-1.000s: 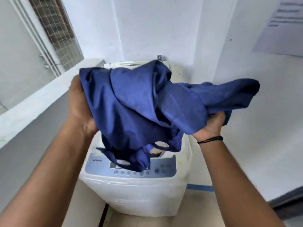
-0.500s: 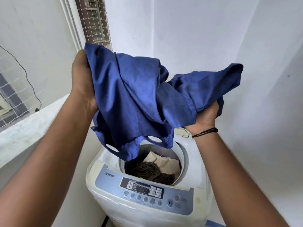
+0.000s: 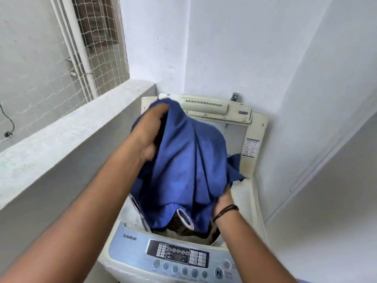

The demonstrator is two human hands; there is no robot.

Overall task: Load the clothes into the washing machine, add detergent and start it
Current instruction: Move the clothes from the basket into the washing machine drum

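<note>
A blue garment [image 3: 183,166] hangs over the open drum of a white top-loading washing machine [image 3: 132,262]. My left hand [image 3: 150,133] grips its upper left part. Lower down on the right, my right hand [image 3: 223,199] holds the cloth, its fingers hidden inside it. The garment's lower hem reaches into the drum opening. Under it, dark and beige clothes [image 3: 183,231] lie in the drum. The lid [image 3: 230,117] stands folded up at the back. The blue control panel [image 3: 179,256] faces me at the front.
A grey concrete ledge [image 3: 61,139] runs along the left of the machine, with a netted window [image 3: 98,43] above it. White walls close in behind and to the right. No detergent is in view.
Both hands have lowered the blue garment from chest height down onto the drum opening. The view has tilted down toward the machine, and the cloth now covers most of the drum.
</note>
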